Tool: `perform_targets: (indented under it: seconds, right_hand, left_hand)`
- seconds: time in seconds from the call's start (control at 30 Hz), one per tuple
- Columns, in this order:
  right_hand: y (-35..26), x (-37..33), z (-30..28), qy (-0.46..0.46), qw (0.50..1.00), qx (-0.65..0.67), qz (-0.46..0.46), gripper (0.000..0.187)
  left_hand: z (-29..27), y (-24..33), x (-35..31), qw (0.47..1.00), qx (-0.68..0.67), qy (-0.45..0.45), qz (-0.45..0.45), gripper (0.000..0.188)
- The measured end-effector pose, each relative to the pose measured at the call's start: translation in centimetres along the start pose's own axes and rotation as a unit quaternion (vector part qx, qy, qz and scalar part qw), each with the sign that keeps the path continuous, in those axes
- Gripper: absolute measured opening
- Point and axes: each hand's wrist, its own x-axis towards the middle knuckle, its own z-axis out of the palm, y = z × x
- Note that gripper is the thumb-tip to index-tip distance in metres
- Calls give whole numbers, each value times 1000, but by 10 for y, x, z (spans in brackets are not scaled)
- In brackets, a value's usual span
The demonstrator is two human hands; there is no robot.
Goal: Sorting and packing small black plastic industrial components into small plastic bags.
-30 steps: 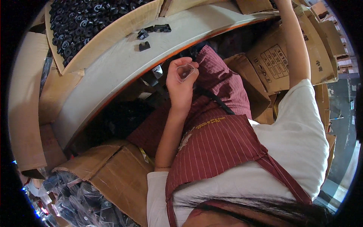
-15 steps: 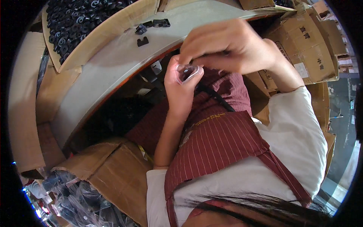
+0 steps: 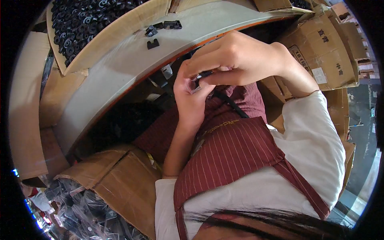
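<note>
Above my lap, my left hand (image 3: 190,98) is closed around a small clear plastic bag, now mostly hidden by fingers. My right hand (image 3: 240,60) reaches over from the right and meets it, its fingers curled in at the mouth of the bag. A small black piece (image 3: 205,74) shows between the two hands; its shape is too covered to tell. What the right fingertips pinch is hidden. On the pale tabletop (image 3: 100,86) beyond lie a notched black plastic part (image 3: 153,44) and a few other black plastic parts (image 3: 172,25).
A carton (image 3: 116,30) full of black ring-shaped parts stands at the far left. Near left, an open carton (image 3: 124,176) holds black pieces in clear bags (image 3: 90,214). Stacked cardboard boxes (image 3: 320,56) stand at the right. The table's curved edge runs just beyond my hands.
My right hand has come down and left onto the left hand, its fingers now at the bag's opening. The bag, plainly visible before, is mostly covered.
</note>
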Motion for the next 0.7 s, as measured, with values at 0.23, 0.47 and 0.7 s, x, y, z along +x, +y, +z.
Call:
perform_targets:
  seconds: [0.23,0.47,0.7]
  right_hand:
    - [0,5,-3,4,999,-46,19,44]
    - [11,12,6,21,994,-60,-87,42]
    - [17,7,1,-14,992,-62,-112,19]
  left_hand:
    - [2,3,1,999,21,34,0,54]
    - [-7,-5,-1,999,8,-8,35,47]
    - [2,10,4,999,-39,16,25,44]
